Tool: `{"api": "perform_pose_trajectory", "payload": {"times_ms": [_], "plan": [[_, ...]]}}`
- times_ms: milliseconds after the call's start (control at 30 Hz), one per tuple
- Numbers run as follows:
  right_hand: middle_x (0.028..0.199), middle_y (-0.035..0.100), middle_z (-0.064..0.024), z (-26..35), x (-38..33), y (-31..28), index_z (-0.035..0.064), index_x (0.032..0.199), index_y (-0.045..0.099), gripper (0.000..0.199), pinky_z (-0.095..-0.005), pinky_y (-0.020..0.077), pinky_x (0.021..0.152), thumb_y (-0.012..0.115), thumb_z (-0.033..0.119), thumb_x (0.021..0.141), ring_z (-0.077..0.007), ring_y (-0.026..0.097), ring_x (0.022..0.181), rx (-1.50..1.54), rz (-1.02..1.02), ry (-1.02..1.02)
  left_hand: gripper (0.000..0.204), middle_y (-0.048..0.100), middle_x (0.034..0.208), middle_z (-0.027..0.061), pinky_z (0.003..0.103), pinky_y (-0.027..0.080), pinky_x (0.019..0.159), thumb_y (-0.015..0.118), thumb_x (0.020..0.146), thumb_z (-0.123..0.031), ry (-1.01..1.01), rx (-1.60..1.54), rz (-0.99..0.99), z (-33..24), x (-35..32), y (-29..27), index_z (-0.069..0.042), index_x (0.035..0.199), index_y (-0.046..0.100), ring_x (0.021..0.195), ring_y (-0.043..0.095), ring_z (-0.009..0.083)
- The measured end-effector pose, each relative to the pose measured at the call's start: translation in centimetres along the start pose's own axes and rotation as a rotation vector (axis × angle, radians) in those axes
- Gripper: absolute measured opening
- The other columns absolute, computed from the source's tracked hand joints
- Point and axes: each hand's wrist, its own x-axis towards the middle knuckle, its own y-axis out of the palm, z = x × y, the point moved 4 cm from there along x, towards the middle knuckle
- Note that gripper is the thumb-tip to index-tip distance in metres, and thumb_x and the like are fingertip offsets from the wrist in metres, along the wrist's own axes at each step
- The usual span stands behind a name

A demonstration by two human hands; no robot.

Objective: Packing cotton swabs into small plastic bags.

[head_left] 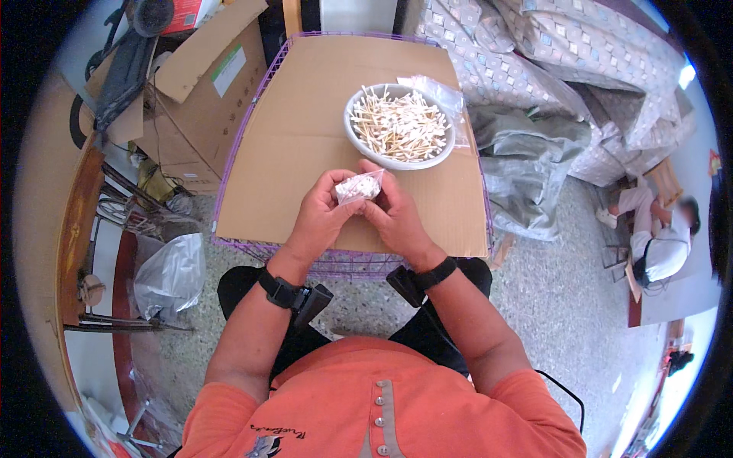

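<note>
Head view: reaching forward with bent elbows, left forearm (244, 336) and right forearm (477, 309) slanting inward toward each other. Clamping a small clear plastic bag (358, 188) filled with white-tipped cotton swabs between bare left hand (324, 210) and bare right hand (396, 216), with thumbs on the near side and fingers curled in. Holding it over the flat brown cardboard surface (286, 126), near a round grey bowl (408, 164) heaped with thin wooden-stemmed swabs (401, 122).

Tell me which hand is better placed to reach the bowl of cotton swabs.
Probably the right hand: the bowl lies ahead, nearer its side. The left hand, also at the small clear bag, could perhaps hold it alone.
</note>
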Motion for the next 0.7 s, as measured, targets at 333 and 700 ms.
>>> {"api": "perform_pose_trajectory", "payload": {"times_ms": [333, 700], "plan": [[0.148, 0.036, -0.0222, 9.5, -1.9, -1.0, -0.0022, 0.142, 0.036, 0.068, -0.0446, 0.0262, 0.114, 0.066, 0.011, 0.084, -0.038, 0.033, 0.139, -0.539, 0.067, -0.416, 0.035, 0.064, 0.11, 0.0026, 0.024, 0.051, 0.081, 0.066, 0.09, -0.005, -0.036, 0.049, 0.043, -0.4, -0.3, 0.0, -0.002, 0.123, 0.056, 0.095, 0.061, 0.0079], [0.151, 0.033, -0.0189, 10.3, -1.7, -0.5, 0.0016, 0.144, 0.036, 0.08, -0.0484, 0.0247, 0.114, 0.074, 0.021, 0.076, -0.0353, 0.029, 0.141, -0.836, 0.213, -0.409, 0.052, 0.061, 0.09, 0.0006, 0.026, 0.046, 0.063, 0.073, 0.082, -0.013, 0.143, 0.354, 0.029, 0.1, -0.1, 0.1, -0.005, 0.129, 0.054, 0.07, 0.051, 0.0065]]}}
